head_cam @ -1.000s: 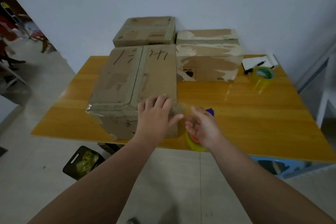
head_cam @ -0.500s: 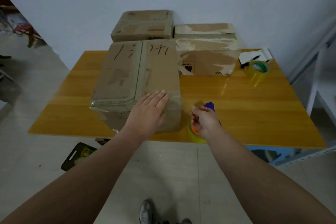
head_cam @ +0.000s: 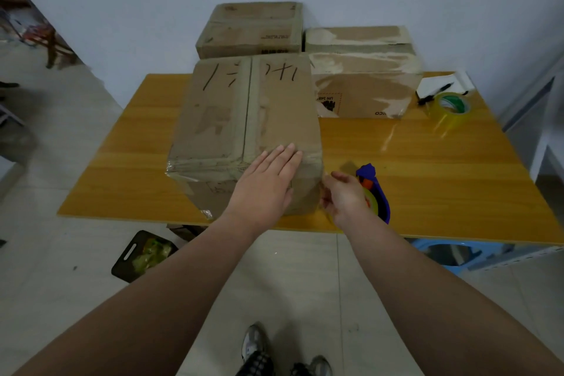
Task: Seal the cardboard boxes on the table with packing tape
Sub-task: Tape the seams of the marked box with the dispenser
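**Taping the near edge of the front box**

We are pressing our left hand (head_cam: 265, 189) flat on the large brown cardboard box (head_cam: 244, 119) standing at the near edge of the orange wooden counter (head_cam: 427, 177). Its fingers (head_cam: 287, 159) are lying straight and close together over the box's near right top edge, where clear tape is already crossing the seam.

Just beside the box's near right corner, our right hand (head_cam: 345, 201) is gripping the blue tape dispenser with its yellowish roll (head_cam: 378, 192), fingers (head_cam: 338, 177) curled round it. We are judging that a strip is being run round that corner; whether tape is stretching from dispenser to box, we cannot tell. The next move is calling for a firm pull along the box's right side while the left hand is holding the box steady.

Black handwriting is running across the box's far top, too loose to read. Behind the box to the right, a torn brown carton (head_cam: 363, 82) is showing "UN 348" and "ICO", upside down. The flatter carton (head_cam: 253, 30) behind the box is carrying blurred dark print. A loose roll of clear tape (head_cam: 450, 110) is lying well right of the box.
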The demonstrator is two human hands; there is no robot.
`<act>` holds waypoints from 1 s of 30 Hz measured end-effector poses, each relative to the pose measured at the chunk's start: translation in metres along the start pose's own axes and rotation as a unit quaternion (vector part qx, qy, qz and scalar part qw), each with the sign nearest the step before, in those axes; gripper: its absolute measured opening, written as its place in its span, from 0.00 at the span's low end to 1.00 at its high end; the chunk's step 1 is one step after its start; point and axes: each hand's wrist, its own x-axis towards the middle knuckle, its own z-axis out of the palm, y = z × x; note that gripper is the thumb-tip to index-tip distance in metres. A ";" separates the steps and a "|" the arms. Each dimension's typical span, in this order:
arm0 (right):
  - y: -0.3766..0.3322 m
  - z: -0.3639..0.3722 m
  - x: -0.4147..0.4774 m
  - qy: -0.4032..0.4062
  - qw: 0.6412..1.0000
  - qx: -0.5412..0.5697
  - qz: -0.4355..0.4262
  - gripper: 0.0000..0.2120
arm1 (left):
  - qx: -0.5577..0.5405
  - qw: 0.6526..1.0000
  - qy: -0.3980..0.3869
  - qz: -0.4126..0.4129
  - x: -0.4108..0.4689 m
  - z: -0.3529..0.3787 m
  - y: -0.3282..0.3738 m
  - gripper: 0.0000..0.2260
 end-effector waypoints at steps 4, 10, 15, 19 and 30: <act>0.005 -0.014 -0.002 0.054 0.972 -0.178 -0.142 0.10 | -0.009 1.000 0.006 -0.005 0.000 0.000 0.001 0.28; 0.016 -0.023 -0.021 -0.185 0.935 -0.156 -0.258 0.28 | -0.024 1.000 0.017 -0.009 0.001 0.001 0.004 0.27; 0.036 -0.029 -0.022 -0.275 0.889 -0.300 -0.209 0.41 | -0.013 0.999 0.027 -0.010 -0.001 0.004 0.003 0.27; 0.013 -0.038 -0.012 -0.184 0.842 -0.423 -0.280 0.30 | -0.013 1.000 0.023 -0.003 0.000 0.003 0.002 0.28; -0.053 -0.008 -0.005 -0.103 0.658 -0.681 -0.303 0.12 | -0.006 1.000 0.013 -0.009 0.001 0.005 0.003 0.30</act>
